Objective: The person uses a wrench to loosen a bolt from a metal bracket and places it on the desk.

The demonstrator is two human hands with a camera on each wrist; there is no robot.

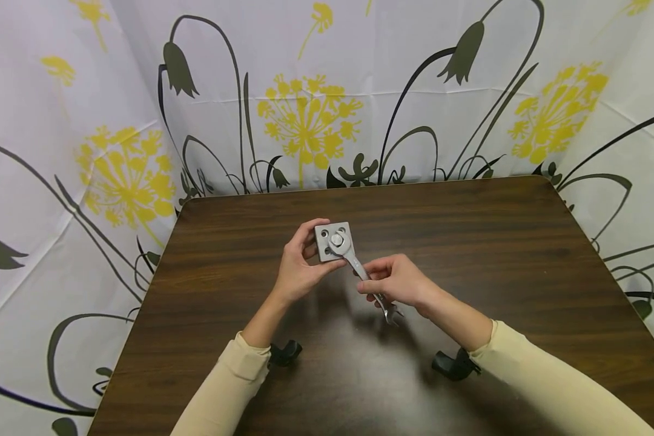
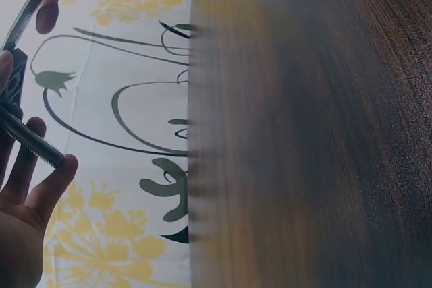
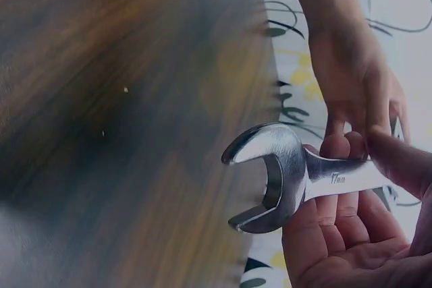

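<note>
My left hand (image 1: pixel 298 267) holds a square grey metal plate (image 1: pixel 320 248) with holes, thumb along its lower edge and fingers behind it. A bolt (image 1: pixel 336 240) sits in the plate; its threaded shank (image 2: pixel 37 143) sticks out behind, with a left fingertip at its end in the left wrist view. The ring end of a combination wrench (image 1: pixel 357 266) is around the bolt's head on the front face. My right hand (image 1: pixel 400 281) grips the wrench handle between thumb and fingers. Its open-ended jaw points down toward me, and "17mm" is stamped on the shaft (image 3: pixel 347 178).
Both hands are raised over a dark wood-grain table (image 1: pixel 223 290). Behind it hangs a white curtain (image 1: pixel 398 36) with yellow and grey flowers. Black wrist mounts (image 1: pixel 451 365) stick out beneath both cream sleeves (image 1: pixel 545 369).
</note>
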